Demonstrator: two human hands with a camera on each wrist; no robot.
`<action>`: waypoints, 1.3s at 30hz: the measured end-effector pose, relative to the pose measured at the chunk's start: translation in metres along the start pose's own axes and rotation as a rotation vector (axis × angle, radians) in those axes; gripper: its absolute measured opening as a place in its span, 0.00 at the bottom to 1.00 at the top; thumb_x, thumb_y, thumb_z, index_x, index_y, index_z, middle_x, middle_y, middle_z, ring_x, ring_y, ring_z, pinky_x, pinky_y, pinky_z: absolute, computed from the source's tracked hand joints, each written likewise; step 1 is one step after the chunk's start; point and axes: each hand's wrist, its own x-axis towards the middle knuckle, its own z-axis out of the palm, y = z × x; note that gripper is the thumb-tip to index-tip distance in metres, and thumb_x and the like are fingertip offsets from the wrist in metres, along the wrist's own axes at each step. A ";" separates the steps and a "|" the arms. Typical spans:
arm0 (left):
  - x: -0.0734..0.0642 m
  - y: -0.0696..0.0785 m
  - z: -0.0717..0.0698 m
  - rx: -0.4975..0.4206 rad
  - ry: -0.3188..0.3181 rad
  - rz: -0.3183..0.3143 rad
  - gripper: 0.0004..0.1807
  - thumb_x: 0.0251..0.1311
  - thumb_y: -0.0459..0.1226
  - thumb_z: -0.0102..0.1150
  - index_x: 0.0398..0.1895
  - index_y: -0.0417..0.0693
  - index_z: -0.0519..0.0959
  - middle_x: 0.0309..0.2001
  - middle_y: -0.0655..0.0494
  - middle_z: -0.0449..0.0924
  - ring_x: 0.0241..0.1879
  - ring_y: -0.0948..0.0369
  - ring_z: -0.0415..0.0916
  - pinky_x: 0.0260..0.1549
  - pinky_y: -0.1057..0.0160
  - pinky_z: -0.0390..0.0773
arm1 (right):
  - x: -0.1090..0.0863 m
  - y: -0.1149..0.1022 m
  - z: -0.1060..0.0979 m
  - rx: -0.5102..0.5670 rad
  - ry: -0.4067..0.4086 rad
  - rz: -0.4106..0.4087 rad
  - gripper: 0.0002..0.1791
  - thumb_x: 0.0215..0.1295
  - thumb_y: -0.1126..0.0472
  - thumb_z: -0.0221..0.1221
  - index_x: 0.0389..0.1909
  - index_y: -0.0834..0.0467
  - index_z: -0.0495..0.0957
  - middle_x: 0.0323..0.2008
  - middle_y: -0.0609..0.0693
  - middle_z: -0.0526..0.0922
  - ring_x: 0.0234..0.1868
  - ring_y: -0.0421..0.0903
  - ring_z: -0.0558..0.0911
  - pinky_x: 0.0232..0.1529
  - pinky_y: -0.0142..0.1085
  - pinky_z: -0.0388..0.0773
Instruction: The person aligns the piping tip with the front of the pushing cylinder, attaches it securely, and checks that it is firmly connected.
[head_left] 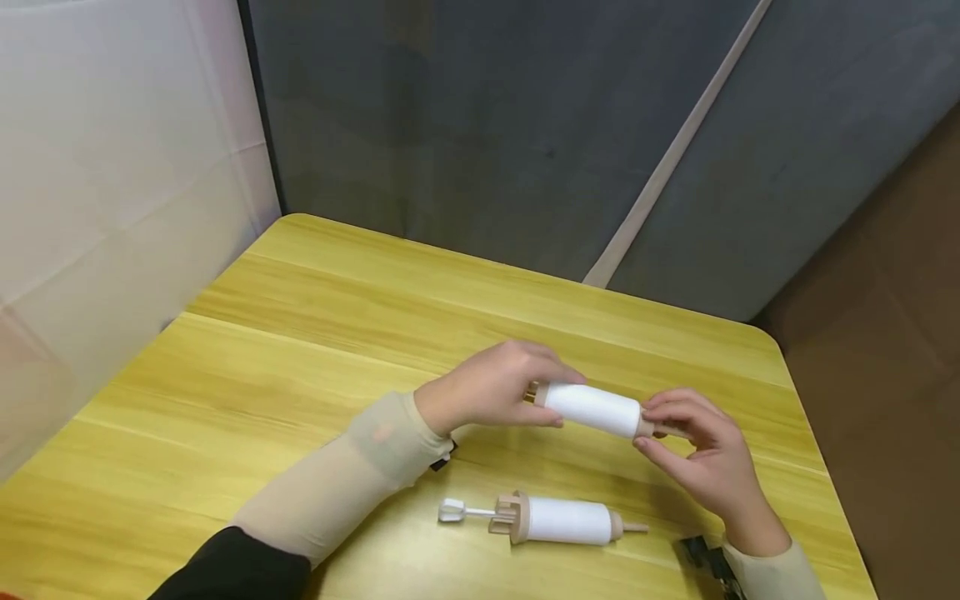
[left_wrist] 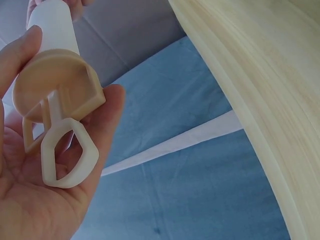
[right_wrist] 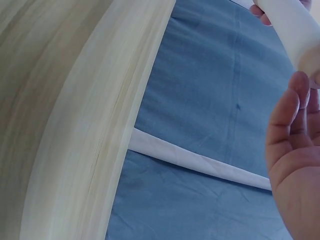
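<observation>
A toy syringe (head_left: pixel 592 408) with a white barrel and tan ends is held between both hands above the table. My left hand (head_left: pixel 502 387) grips its flange end, thumb and fingers on opposite sides. In the left wrist view, the tan flange (left_wrist: pixel 32 85) and the white plunger loop (left_wrist: pixel 49 162) face the palm. At the tip end, the thumb and fingers of my right hand (head_left: pixel 708 458) pinch the tan cap; the slim tip is partly hidden by the fingers. A second, similar syringe (head_left: pixel 570 521) lies on the table nearer to me, its white plunger pulled out leftward.
The yellow wood-grain table (head_left: pixel 247 400) has rounded far corners. A dark grey-blue cloth (head_left: pixel 480 125) hangs behind it, crossed by a pale strip (head_left: pixel 675 158). White cloth (head_left: pixel 112 167) stands at the left and a brown panel (head_left: pixel 892 333) at the right.
</observation>
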 end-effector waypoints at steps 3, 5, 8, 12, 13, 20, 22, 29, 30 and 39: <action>0.001 0.001 0.001 0.008 0.000 0.005 0.25 0.59 0.40 0.81 0.59 0.47 0.88 0.51 0.54 0.88 0.42 0.63 0.81 0.38 0.71 0.79 | -0.002 -0.003 -0.002 -0.064 0.012 0.058 0.24 0.48 0.86 0.72 0.49 0.71 0.85 0.47 0.60 0.85 0.45 0.43 0.86 0.45 0.29 0.84; 0.001 0.002 0.001 0.016 0.003 0.001 0.25 0.58 0.40 0.82 0.59 0.47 0.88 0.50 0.54 0.88 0.39 0.63 0.79 0.36 0.71 0.78 | -0.002 -0.004 -0.003 -0.090 0.008 0.079 0.27 0.46 0.87 0.72 0.51 0.71 0.84 0.47 0.58 0.85 0.45 0.42 0.86 0.46 0.28 0.84; 0.001 0.003 0.001 0.025 0.001 -0.003 0.25 0.58 0.40 0.81 0.59 0.47 0.88 0.49 0.55 0.88 0.38 0.63 0.79 0.36 0.71 0.78 | -0.001 -0.006 -0.003 -0.087 -0.001 0.089 0.30 0.44 0.88 0.72 0.52 0.73 0.82 0.48 0.57 0.85 0.45 0.42 0.86 0.47 0.29 0.84; 0.000 0.002 0.000 0.030 -0.002 0.001 0.25 0.59 0.41 0.81 0.59 0.47 0.88 0.49 0.54 0.87 0.38 0.63 0.79 0.36 0.71 0.78 | 0.000 -0.009 -0.002 -0.102 -0.015 0.146 0.30 0.46 0.87 0.72 0.54 0.73 0.80 0.48 0.54 0.85 0.45 0.41 0.86 0.48 0.29 0.83; -0.001 0.002 0.000 0.029 -0.002 0.003 0.25 0.59 0.40 0.81 0.59 0.47 0.88 0.49 0.54 0.87 0.38 0.63 0.79 0.36 0.71 0.78 | 0.000 -0.010 -0.001 -0.107 -0.017 0.179 0.28 0.49 0.86 0.71 0.54 0.72 0.80 0.47 0.53 0.85 0.45 0.41 0.85 0.46 0.29 0.84; -0.006 -0.001 -0.001 0.029 0.000 0.008 0.25 0.59 0.40 0.81 0.60 0.47 0.88 0.49 0.54 0.87 0.39 0.62 0.79 0.38 0.70 0.78 | 0.003 -0.015 0.006 0.007 -0.006 0.382 0.12 0.69 0.77 0.65 0.51 0.70 0.80 0.39 0.55 0.84 0.38 0.43 0.85 0.39 0.34 0.87; -0.007 -0.002 -0.001 0.033 -0.002 0.008 0.25 0.59 0.40 0.81 0.60 0.47 0.87 0.50 0.54 0.87 0.39 0.62 0.79 0.38 0.70 0.79 | 0.003 -0.016 0.008 -0.011 0.000 0.381 0.13 0.67 0.80 0.65 0.51 0.70 0.81 0.40 0.54 0.85 0.39 0.43 0.85 0.40 0.34 0.87; -0.007 -0.004 0.000 0.039 0.003 0.009 0.24 0.59 0.40 0.81 0.59 0.47 0.88 0.49 0.55 0.88 0.38 0.63 0.79 0.38 0.69 0.78 | 0.000 -0.014 0.009 -0.090 0.018 0.283 0.24 0.54 0.87 0.68 0.51 0.68 0.82 0.45 0.53 0.87 0.42 0.42 0.87 0.44 0.31 0.85; -0.007 -0.003 0.000 0.036 0.006 0.013 0.24 0.59 0.40 0.81 0.59 0.47 0.88 0.49 0.55 0.88 0.38 0.63 0.79 0.38 0.69 0.78 | -0.001 -0.014 0.008 -0.096 0.018 0.277 0.24 0.54 0.87 0.68 0.51 0.68 0.83 0.44 0.53 0.87 0.42 0.42 0.87 0.43 0.31 0.85; -0.008 -0.004 0.000 0.040 0.007 0.025 0.25 0.58 0.40 0.82 0.59 0.47 0.88 0.48 0.54 0.88 0.37 0.63 0.79 0.37 0.70 0.78 | 0.002 -0.017 0.009 -0.121 0.007 0.347 0.13 0.63 0.82 0.65 0.44 0.66 0.85 0.32 0.52 0.86 0.31 0.42 0.85 0.35 0.32 0.84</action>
